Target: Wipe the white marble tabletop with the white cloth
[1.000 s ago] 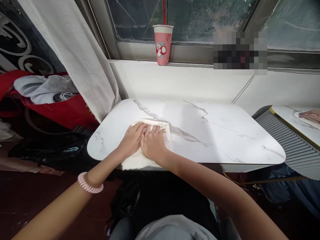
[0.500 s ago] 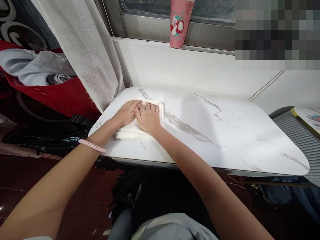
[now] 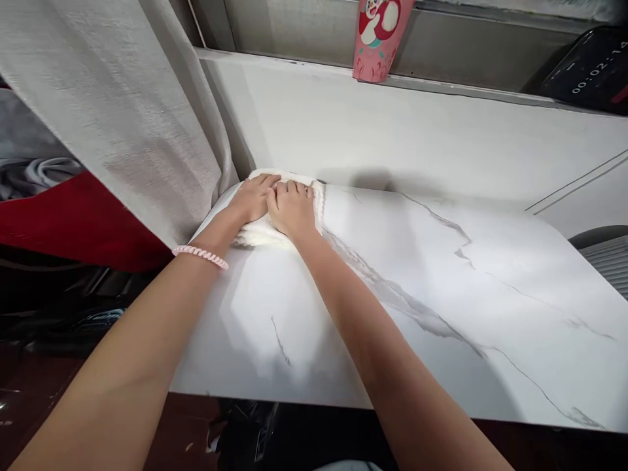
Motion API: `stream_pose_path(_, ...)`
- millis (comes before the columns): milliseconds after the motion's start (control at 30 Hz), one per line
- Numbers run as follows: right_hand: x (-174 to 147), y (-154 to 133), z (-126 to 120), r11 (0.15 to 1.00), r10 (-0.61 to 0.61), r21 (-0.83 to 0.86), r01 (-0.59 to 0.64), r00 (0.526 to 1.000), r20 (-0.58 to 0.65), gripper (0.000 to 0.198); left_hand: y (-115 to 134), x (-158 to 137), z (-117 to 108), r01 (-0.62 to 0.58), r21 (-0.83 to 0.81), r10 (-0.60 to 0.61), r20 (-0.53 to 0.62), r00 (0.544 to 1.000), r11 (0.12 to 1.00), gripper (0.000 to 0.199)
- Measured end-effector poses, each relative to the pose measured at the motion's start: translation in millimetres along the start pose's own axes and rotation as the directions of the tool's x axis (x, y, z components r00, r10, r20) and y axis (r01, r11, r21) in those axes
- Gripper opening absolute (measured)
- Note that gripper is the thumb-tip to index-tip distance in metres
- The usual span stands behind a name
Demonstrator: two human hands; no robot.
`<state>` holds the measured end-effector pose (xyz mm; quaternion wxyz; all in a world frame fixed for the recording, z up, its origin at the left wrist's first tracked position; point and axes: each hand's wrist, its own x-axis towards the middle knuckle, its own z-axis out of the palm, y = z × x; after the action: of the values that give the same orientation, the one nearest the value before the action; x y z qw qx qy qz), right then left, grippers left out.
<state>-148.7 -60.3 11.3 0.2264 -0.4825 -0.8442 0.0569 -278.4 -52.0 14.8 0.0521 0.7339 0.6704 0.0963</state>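
Observation:
A cream-white fluffy cloth (image 3: 260,232) lies folded at the far left end of the white marble-patterned table (image 3: 422,281). My left hand (image 3: 252,198) rests flat on top of it, fingers stretched toward the wall. Beside it, my right hand (image 3: 293,208) presses down on the cloth with bent fingers, gripping it. The two hands are close together, the right thumb near the left hand's fingers. A pink coiled band (image 3: 201,255) circles my left wrist. Part of the cloth is hidden under both hands.
A grey-white curtain (image 3: 167,137) hangs at the table's left corner, with a red bag (image 3: 88,219) behind it. On the window ledge stand a pink cup (image 3: 380,42) and, at right, a phone (image 3: 591,75) showing a timer. The white wall (image 3: 304,118) borders the table's back.
Both hands have slid the cloth away from me, to the table's back edge by the wall. My view has moved closer, and the phone now shows at the right.

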Motion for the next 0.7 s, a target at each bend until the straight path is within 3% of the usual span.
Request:
stream_pose_path(267, 36.4, 7.8, 12.8, 0.996, 0.051, -0.068, -0.056, 0.997, -0.065, 0.05, -34.3, 51.9, 9.8, -0.112, -0.01, 0.112, -0.044, 0.993, 0.994, 0.049)
stream_pose_path(467, 48.6, 11.2, 19.4, 0.996, 0.057, -0.065, -0.066, 0.991, -0.125, 0.046, -37.7, 60.5, 5.4, -0.075, 0.007, 0.074, 0.024, 0.997, 0.997, 0.044)
stream_pose_path(700, 55.1, 10.5, 19.7, 0.995, 0.072, -0.055, -0.079, 0.99, -0.121, 0.045, -46.3, 69.5, 5.0, -0.129, 0.053, 0.129, 0.0, 0.992, 0.99, 0.038)
